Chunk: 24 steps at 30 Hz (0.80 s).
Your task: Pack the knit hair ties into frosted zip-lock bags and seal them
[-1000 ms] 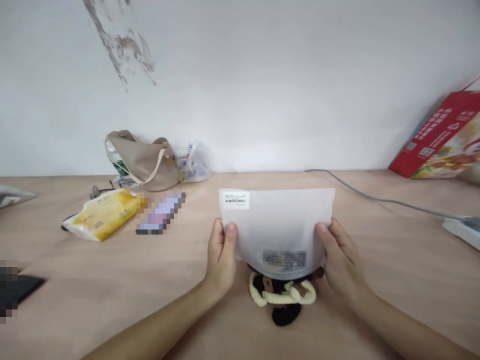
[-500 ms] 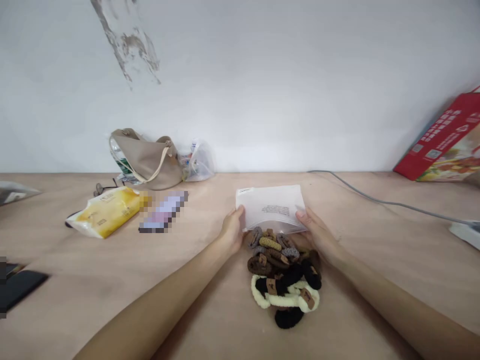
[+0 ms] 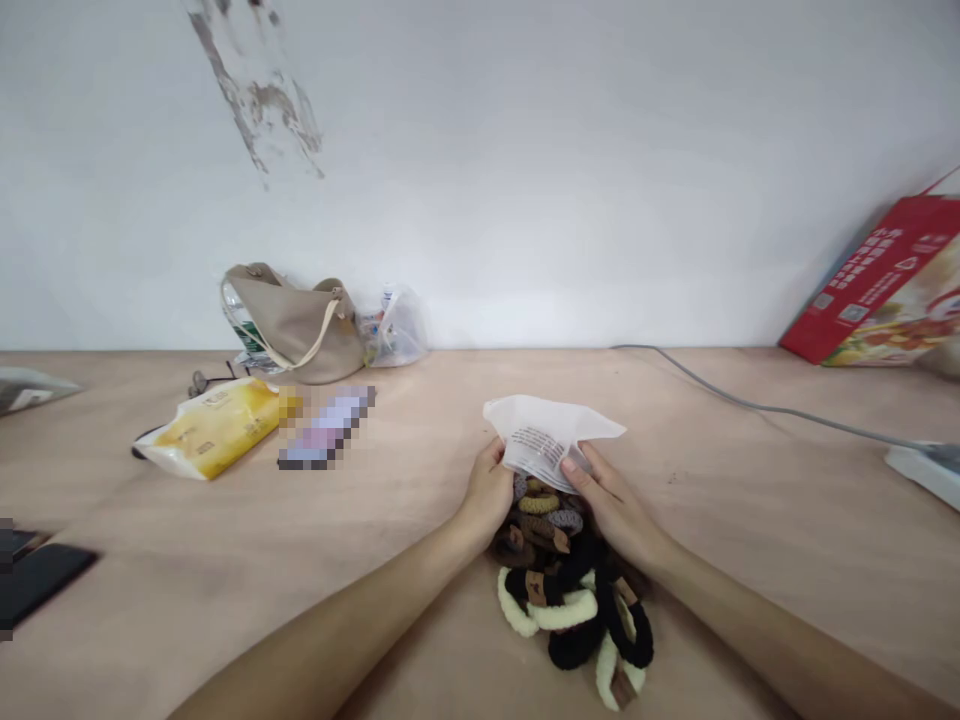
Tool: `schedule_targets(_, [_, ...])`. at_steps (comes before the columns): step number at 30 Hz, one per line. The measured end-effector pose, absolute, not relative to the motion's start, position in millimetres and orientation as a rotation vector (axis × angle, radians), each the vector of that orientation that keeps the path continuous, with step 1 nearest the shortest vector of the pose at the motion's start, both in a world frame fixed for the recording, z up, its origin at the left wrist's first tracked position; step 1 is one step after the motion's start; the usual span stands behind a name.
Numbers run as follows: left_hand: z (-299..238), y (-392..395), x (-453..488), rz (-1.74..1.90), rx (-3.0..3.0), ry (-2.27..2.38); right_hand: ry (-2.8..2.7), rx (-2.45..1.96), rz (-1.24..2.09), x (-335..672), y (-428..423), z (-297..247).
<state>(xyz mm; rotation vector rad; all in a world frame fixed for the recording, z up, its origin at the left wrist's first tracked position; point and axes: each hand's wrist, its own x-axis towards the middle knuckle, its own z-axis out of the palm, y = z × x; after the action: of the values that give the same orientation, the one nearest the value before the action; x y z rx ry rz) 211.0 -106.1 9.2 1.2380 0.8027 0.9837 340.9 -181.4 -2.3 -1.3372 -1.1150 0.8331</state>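
Observation:
A frosted white plastic pouch lies crumpled on the wooden table, its printed side up. My left hand grips its left edge, fingers curled. My right hand pinches its lower right part with thumb on top. Just below the pouch sits a pile of hair ties in brown, grey, black and cream, several with small brown tags. Both hands rest against the top of the pile.
A yellow tissue pack, a beige bag and a clear plastic bag sit at the back left. A red box leans on the wall at right. A grey cable runs to a white power strip. A black object lies far left.
The pouch went from held upright over the pile to lowered and crumpled on the table. The hair ties now lie uncovered and spread toward me. Both hands moved closer together.

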Motion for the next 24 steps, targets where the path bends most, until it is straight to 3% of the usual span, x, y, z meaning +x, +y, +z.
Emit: schedule_targets(24, [22, -94, 220, 0.728, 1.66, 0.607, -1.315, -1.31, 0.793, 344, -162, -14])
